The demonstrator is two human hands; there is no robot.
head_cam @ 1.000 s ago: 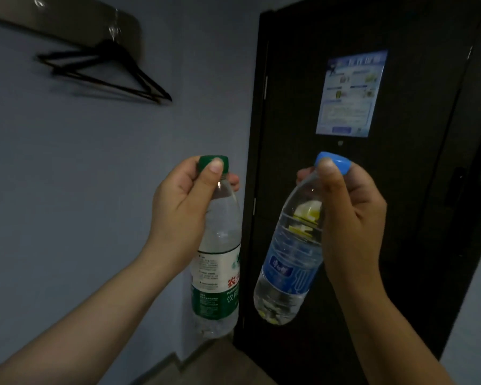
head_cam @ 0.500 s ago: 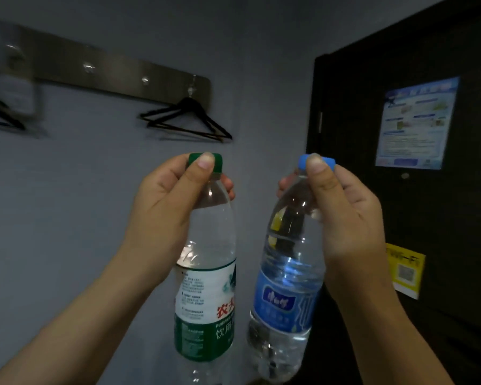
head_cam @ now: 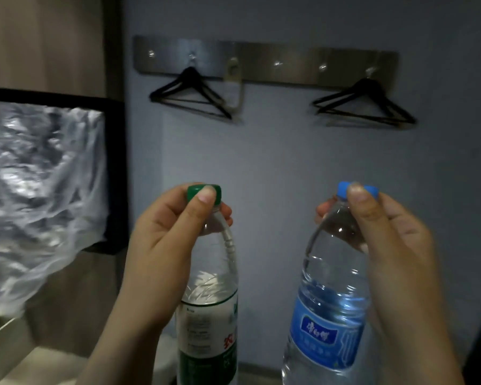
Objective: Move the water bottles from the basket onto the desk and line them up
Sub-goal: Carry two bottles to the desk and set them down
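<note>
A grey wall (head_cam: 303, 162) fills most of what there is to see, with a metal hook rail (head_cam: 264, 65) across its upper part and two black hangers (head_cam: 190, 97) dangling from it, one toward each end. Off to the left a dark-framed panel is draped in crinkled clear plastic sheeting (head_cam: 39, 184), and at the bottom left corner the pale edge of some surface (head_cam: 3, 340) shows; whether that is the desk I cannot tell. No basket is in sight.

In front of the wall the person holds two bottles up in the air, apart from each other and both hanging roughly upright. The left hand (head_cam: 161, 245) has thumb and fingers pinched together around the neck and cap of the green-capped bottle (head_cam: 208, 307), which carries a white and green label. The right hand (head_cam: 392, 240) is clamped the same way just under the cap of the blue-capped bottle (head_cam: 328, 309), the thumb pressed over the cap's front.

Both bottles look full, so heavy, and they hang from a narrow pinch high up. My worry is a swing: a quick turn toward the desk could set them swaying, knock them together, or let a smooth neck slip through the fingers. Set down with that sway, a tall bottle may tip.
</note>
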